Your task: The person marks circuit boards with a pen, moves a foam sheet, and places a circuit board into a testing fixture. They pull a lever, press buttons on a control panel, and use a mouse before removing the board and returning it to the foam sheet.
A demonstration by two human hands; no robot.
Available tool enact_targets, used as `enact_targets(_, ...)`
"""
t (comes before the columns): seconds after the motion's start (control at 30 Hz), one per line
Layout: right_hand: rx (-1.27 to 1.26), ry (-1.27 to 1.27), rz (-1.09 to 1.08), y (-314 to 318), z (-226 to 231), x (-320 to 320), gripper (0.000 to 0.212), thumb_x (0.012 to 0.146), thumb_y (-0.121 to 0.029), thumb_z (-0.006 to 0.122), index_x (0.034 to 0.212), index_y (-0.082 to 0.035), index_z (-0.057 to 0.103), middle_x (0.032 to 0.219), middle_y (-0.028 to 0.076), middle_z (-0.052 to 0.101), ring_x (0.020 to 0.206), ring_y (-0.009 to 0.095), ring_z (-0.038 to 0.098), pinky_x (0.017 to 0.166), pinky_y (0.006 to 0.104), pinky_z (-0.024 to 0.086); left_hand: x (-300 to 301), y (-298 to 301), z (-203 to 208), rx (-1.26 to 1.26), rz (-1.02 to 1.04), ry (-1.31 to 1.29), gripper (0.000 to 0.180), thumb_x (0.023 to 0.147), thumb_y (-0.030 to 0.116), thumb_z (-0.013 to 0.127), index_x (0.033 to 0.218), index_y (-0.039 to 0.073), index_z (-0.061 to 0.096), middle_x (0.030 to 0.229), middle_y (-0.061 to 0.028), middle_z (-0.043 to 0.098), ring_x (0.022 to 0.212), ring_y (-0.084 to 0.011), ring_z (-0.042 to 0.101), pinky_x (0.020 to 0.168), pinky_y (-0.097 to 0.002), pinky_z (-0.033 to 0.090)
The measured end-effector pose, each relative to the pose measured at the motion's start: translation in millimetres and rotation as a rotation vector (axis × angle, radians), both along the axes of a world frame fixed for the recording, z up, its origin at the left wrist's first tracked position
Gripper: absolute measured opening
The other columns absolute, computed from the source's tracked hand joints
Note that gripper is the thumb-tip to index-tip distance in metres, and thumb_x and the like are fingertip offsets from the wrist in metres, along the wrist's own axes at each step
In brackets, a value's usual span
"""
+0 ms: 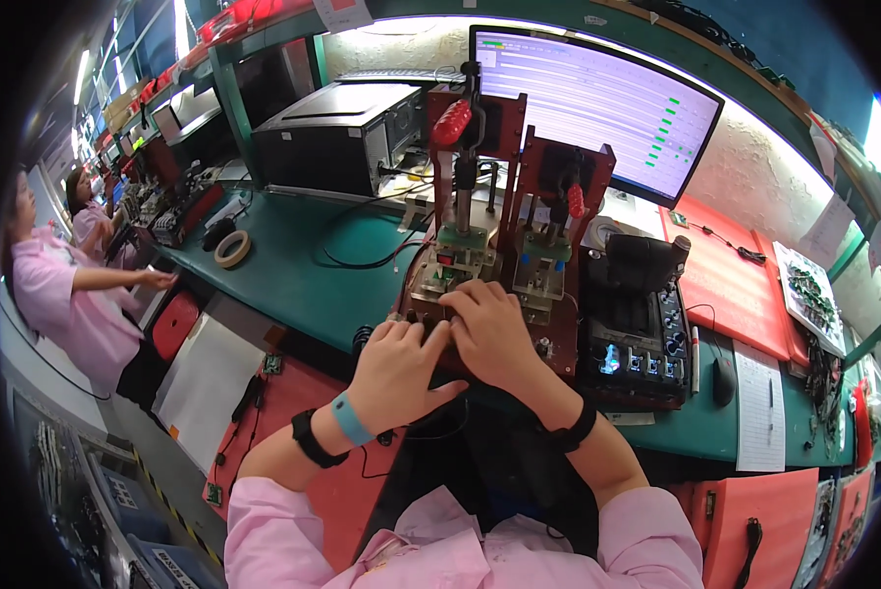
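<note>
Both of my hands are at the near edge of a dark red test fixture (561,348) with metal clamps and clear blocks. My left hand (391,371) bends its fingers over the front left of the fixture, its thumb stretched out to the right, away from the fingers. Beside it, my right hand (494,334) lies over the front middle, fingers forward and close to the left fingertips. Its fingertips are partly hidden, and I cannot make out anything in them. Behind the hands stand a green circuit board (463,239) under the left clamp and a second board (546,245) under the right clamp.
Red-handled toggle clamps (452,123) rise from the fixture. A monitor (597,108) stands behind, a black device with buttons (637,324) at right, then a mouse (722,381). A black case (337,137) and tape roll (232,249) are left. Co-workers (67,285) sit far left.
</note>
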State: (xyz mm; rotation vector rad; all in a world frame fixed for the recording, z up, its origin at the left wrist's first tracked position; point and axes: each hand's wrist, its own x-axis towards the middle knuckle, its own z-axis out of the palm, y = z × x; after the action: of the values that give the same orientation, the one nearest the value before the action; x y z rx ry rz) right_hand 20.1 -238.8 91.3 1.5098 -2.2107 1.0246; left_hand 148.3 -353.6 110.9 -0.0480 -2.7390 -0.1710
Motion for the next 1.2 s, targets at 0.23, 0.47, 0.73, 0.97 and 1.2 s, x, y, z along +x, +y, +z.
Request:
enact_targets(0.23,-0.015,0.022,0.003,22,4,-4,0.019,0.077,-0.006,0.055,0.094,-0.007,0.063,0.104,0.007,0.056,0.100,0.029,0.051,0.084,0.0400,0.039,-7,-11,10,-0.013,-0.087,-0.114,0.041,0.073,0.035,0.070,0.103,0.010,0.059,0.090,-0.0131,0.059,0.084,-0.0301,0.058,0.079,-0.0394,0.044)
enact_targets(0.47,0.023,0.144,0.091,13,-1,1,0.018,0.073,-0.008,0.060,0.090,-0.007,0.065,0.104,0.007,0.056,0.101,0.027,0.051,0.085,0.0400,0.038,-10,-39,12,0.364,-0.150,-0.158,0.032,0.074,0.022,0.070,0.099,0.007,0.057,0.086,-0.0124,0.062,0.077,-0.0298,0.060,0.070,-0.0368,0.048)
enact_targets(0.73,0.071,0.136,0.112,15,-13,9,0.025,0.071,-0.012,0.065,0.096,-0.008,0.066,0.107,0.008,0.058,0.105,0.026,0.052,0.089,0.0400,0.037,-6,-45,10,0.412,-0.176,-0.130,0.031,0.074,0.017,0.069,0.101,0.006,0.058,0.087,-0.0128,0.064,0.075,-0.0283,0.062,0.069,-0.0349,0.049)
enact_targets(0.97,0.140,0.186,0.164,19,-3,1,0.028,0.072,-0.012,0.065,0.100,-0.008,0.066,0.113,0.009,0.059,0.107,0.025,0.054,0.090,0.0393,0.037,-9,-45,9,0.373,-0.197,-0.124,0.034,0.073,0.016,0.069,0.104,0.006,0.061,0.085,-0.0127,0.065,0.074,-0.0279,0.062,0.068,-0.0347,0.050)
enact_targets(1.2,0.103,0.183,0.135,20,3,-2,0.022,0.073,-0.009,0.064,0.095,-0.007,0.064,0.100,0.008,0.059,0.095,0.026,0.056,0.084,0.0375,0.040,-9,-46,6,0.373,-0.193,-0.107,0.034,0.073,0.017,0.069,0.105,0.007,0.062,0.084,-0.0124,0.065,0.073,-0.0273,0.063,0.068,-0.0344,0.050)
